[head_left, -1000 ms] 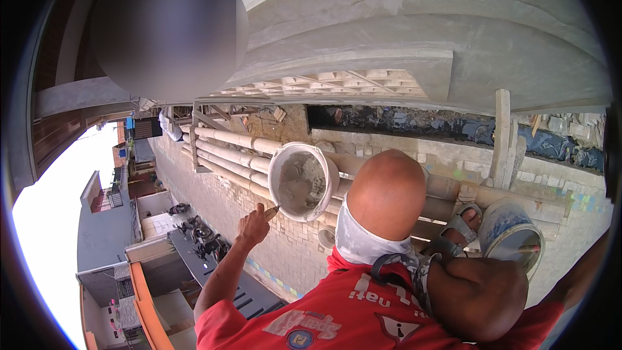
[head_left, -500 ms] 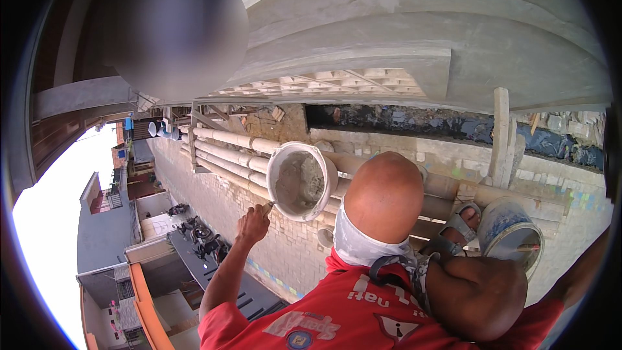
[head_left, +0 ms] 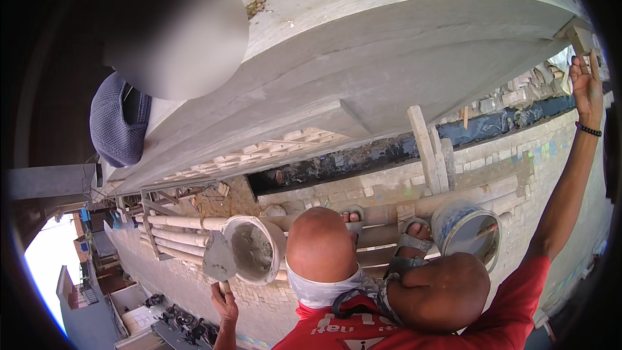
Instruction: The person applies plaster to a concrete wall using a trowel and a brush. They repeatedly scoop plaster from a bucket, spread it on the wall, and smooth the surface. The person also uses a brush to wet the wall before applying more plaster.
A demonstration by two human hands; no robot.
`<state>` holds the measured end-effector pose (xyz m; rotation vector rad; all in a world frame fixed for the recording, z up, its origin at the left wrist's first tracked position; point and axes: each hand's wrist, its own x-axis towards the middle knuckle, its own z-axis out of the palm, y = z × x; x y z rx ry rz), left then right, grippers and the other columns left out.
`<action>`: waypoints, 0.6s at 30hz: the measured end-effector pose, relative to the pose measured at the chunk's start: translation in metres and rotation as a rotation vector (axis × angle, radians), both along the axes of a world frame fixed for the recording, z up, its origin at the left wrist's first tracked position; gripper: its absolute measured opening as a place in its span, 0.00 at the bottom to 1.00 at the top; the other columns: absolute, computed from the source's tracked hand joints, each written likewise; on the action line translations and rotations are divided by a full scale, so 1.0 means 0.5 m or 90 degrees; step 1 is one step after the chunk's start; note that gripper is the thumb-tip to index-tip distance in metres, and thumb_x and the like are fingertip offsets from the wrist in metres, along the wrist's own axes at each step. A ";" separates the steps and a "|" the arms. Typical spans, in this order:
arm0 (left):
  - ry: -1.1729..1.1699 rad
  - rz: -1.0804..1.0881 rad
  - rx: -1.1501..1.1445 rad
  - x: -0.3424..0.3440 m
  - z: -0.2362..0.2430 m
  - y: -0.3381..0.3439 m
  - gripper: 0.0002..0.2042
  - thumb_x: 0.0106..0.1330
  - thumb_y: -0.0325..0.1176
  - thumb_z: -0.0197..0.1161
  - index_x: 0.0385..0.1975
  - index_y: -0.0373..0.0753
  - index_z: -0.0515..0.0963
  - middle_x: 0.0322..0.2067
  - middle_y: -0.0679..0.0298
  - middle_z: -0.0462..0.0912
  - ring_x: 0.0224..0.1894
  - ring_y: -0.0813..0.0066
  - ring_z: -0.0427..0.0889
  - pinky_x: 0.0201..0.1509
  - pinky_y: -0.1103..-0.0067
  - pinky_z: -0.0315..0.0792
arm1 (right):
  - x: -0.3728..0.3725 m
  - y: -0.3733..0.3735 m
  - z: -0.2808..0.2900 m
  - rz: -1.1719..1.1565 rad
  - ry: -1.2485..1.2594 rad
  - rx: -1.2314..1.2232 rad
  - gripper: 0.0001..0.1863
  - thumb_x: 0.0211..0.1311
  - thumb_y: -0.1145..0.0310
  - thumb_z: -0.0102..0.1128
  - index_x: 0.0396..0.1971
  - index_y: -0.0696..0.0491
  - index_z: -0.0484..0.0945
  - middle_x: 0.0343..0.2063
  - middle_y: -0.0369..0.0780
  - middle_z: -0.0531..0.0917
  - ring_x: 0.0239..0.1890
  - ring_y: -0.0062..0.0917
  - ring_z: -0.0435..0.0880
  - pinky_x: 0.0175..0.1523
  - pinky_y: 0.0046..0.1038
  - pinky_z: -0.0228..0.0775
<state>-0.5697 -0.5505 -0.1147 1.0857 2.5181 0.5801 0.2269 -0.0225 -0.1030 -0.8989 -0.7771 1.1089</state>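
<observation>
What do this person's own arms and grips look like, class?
A red sleeve leaves the right forearm bare but for a dark beaded bracelet. The left forearm is bare too, any sleeve out of view. The left grip and right grip are gloveless.

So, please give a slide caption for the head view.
Left hand holding a trowel near a bucket of gray mortar; right hand outstretched.
</observation>
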 end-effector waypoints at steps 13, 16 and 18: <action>0.212 -0.389 -0.193 0.031 0.057 0.261 0.22 0.69 0.43 0.50 0.59 0.38 0.64 0.57 0.49 0.68 0.55 0.54 0.67 0.59 0.60 0.59 | -0.188 -0.051 0.075 -0.193 0.041 -0.020 0.39 0.58 0.56 0.63 0.66 0.48 0.53 0.26 0.37 0.75 0.25 0.21 0.75 0.27 0.21 0.70; -0.045 -0.348 0.050 0.055 0.041 0.353 0.19 0.70 0.39 0.51 0.55 0.35 0.67 0.50 0.52 0.75 0.45 0.60 0.74 0.52 0.64 0.65 | -0.184 -0.050 0.071 -0.195 0.055 -0.008 0.38 0.58 0.56 0.63 0.65 0.49 0.55 0.25 0.37 0.75 0.23 0.21 0.76 0.25 0.20 0.70; -0.096 -0.366 0.038 0.114 0.060 0.427 0.19 0.69 0.39 0.52 0.54 0.34 0.68 0.47 0.52 0.76 0.43 0.63 0.75 0.51 0.66 0.66 | -0.194 -0.047 0.070 -0.202 0.074 -0.004 0.38 0.58 0.55 0.63 0.65 0.47 0.56 0.24 0.36 0.75 0.22 0.20 0.76 0.24 0.19 0.70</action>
